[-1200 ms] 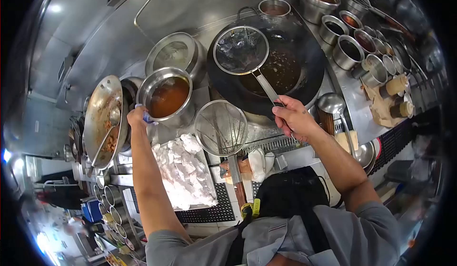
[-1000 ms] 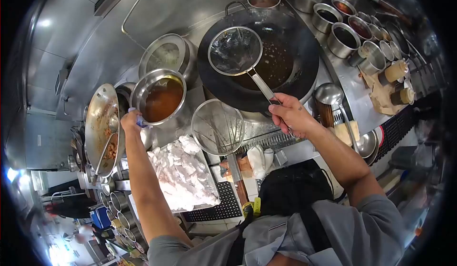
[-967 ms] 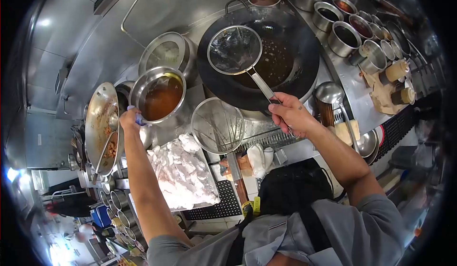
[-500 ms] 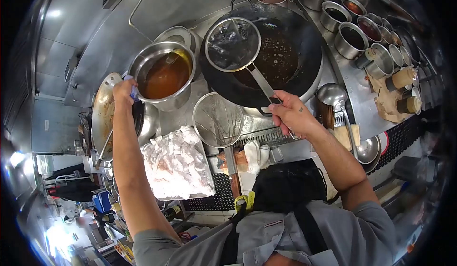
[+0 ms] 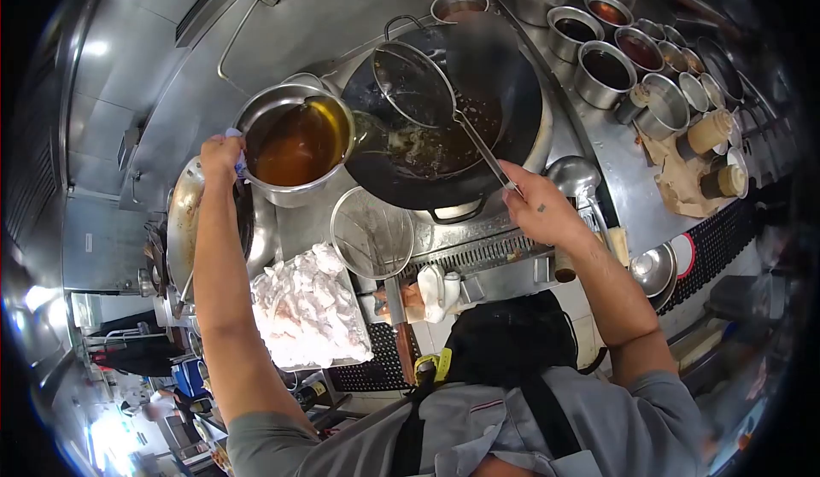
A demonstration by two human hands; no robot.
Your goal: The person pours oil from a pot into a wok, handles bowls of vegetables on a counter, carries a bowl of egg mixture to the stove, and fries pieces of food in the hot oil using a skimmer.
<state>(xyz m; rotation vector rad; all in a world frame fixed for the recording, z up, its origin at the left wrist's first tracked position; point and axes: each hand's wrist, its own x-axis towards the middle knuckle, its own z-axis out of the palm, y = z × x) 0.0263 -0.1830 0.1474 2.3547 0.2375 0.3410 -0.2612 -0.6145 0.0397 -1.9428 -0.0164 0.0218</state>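
Note:
My left hand (image 5: 222, 154) grips the left rim of a steel pot (image 5: 295, 195) through a bluish cloth (image 5: 240, 154). Amber oil (image 5: 295, 148) fills part of the pot, which tilts toward the black wok (image 5: 380, 178). A pale, see-through stream appears to run from the pot's right lip into the wok, where the liquid (image 5: 423, 151) looks frothy. Closed round a metal handle, my right hand (image 5: 542, 205) holds a round fine-mesh strainer (image 5: 414, 84) tilted above the wok.
A wire skimmer (image 5: 371, 234) lies before the wok, beside a tray of white-coated pieces (image 5: 307, 310). To the right are a ladle (image 5: 574, 176) and several steel pots of sauce, including a dark one (image 5: 606, 65). Squeeze bottles (image 5: 707, 131) stand farther right.
The pot has tipped toward the wok, and a stream now shows between them. The strainer has turned more edge-on. The liquid in the wok has become frothy, and the whole view has shifted slightly.

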